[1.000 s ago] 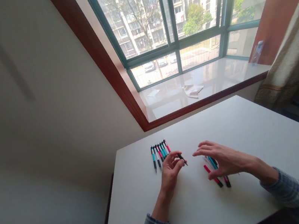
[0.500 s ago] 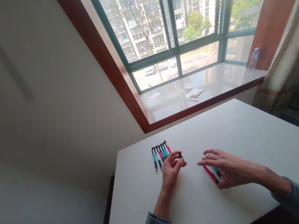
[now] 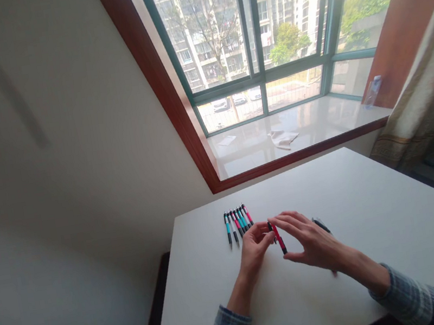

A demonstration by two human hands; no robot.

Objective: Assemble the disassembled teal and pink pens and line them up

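My right hand (image 3: 312,241) grips a red pen barrel with a black end (image 3: 278,238) between thumb and fingertips, holding it tilted above the table. My left hand (image 3: 252,247) is closed in a pinch on a small black pen part (image 3: 270,226), right at the upper end of the red barrel. Whether the two pieces are joined, I cannot tell. Beyond my left hand lies a row of several pens (image 3: 234,223) in turquoise, white and red with black grips. Partly hidden behind my right hand are more pen pieces, one of them black (image 3: 321,225).
The white table (image 3: 391,223) stands against the wall under a window with a dark red frame (image 3: 282,161). On the sill are a crumpled white cloth (image 3: 284,139), a paper (image 3: 227,140) and a clear bottle (image 3: 373,92). A curtain (image 3: 400,100) hangs at the right.
My right hand has picked up the red barrel from the pieces on the right and moved left with it to my left hand. The left hand keeps its pinch on the black part.
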